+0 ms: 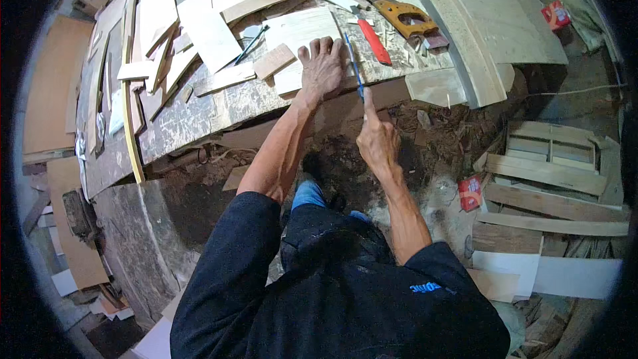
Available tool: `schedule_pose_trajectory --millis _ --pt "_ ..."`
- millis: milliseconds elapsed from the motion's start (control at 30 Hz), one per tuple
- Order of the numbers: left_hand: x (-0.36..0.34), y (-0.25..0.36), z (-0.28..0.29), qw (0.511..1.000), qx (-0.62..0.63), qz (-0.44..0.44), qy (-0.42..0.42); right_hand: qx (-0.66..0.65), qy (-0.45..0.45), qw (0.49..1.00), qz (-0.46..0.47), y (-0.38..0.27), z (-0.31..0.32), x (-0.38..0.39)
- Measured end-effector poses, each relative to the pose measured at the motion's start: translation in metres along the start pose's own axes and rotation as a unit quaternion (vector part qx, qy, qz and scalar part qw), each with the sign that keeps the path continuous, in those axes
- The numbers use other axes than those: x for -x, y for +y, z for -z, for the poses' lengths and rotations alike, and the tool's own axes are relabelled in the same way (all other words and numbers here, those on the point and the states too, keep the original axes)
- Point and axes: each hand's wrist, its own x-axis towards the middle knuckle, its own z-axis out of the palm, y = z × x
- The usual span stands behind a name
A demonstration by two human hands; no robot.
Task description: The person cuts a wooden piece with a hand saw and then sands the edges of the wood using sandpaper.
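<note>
Workbench (174,124), near edge: my left hand (324,70), half-curled, atop pale board (306,30); right hand (379,138) closed round blue tool (353,63), pointing away, rightward.

A loose black cloth shirt (372,322) has sleeves (229,266) ending near the elbows and a small bright-blue printed marking (425,288) on its front. Light-blue cloth (307,194) covers a leg. Left hand (324,70) and right hand (379,141) are bare.
</note>
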Motion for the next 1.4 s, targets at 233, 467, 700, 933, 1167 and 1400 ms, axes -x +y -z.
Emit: schedule_pose_trajectory --millis 233,467,700,933,1167,1400 --pt "0.000 0.012 0.002 0.999 0.006 0.010 -0.049 0.057 0.013 0.998 0.005 -0.003 0.002 -0.030" --pt "-0.003 0.007 -0.005 1.000 0.028 -0.005 -0.009 0.020 0.001 0.999 -0.029 0.004 -0.003 -0.025" --pt "0.000 0.004 0.000 1.000 -0.003 -0.003 -0.010 0.027 0.008 0.999 -0.026 0.006 -0.011 0.005" --pt "0.002 0.001 -0.007 1.000 0.015 0.006 -0.020 0.016 0.043 0.999 0.004 0.010 -0.023 0.005" --pt "0.001 0.003 -0.006 1.000 0.011 0.000 -0.029 0.024 0.023 0.999 -0.023 0.002 -0.010 -0.019" --pt "0.002 0.000 -0.004 1.000 0.016 -0.006 -0.015 -0.030 0.031 0.999 -0.009 0.002 -0.002 0.003"
